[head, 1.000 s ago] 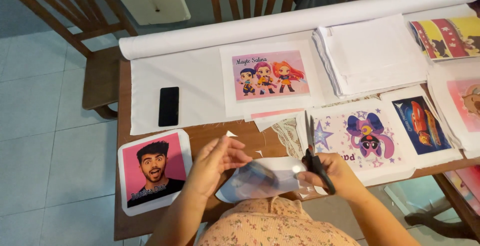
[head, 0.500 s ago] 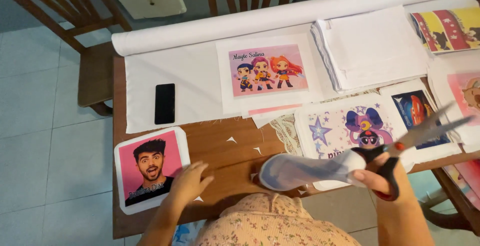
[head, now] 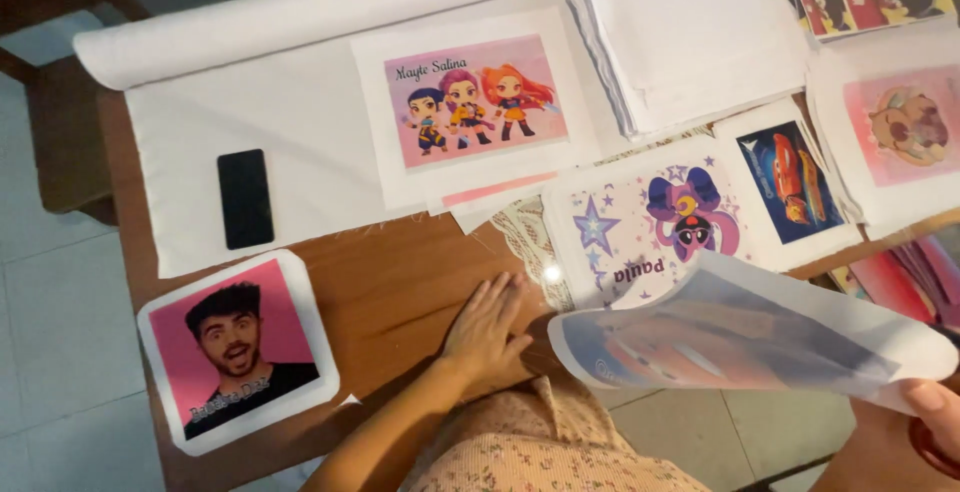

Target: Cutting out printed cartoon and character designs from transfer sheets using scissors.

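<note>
The left hand (head: 487, 327) lies flat and open, fingers spread, on the bare wooden tabletop (head: 390, 282), while the right hand (head: 935, 417), only partly in view at the frame's edge, pinches the corner of a curled printed sheet (head: 745, 337) and holds it up off the tabletop, its free end hanging just beside the left hand. Taking the left hand as landmark, a pink portrait print (head: 238, 347) lies to its left near the table edge, a black phone (head: 245, 198) rests farther up on the white cloth (head: 290, 132), and a star-patterned cartoon print (head: 640, 227) lies just beyond the fingertips.
</note>
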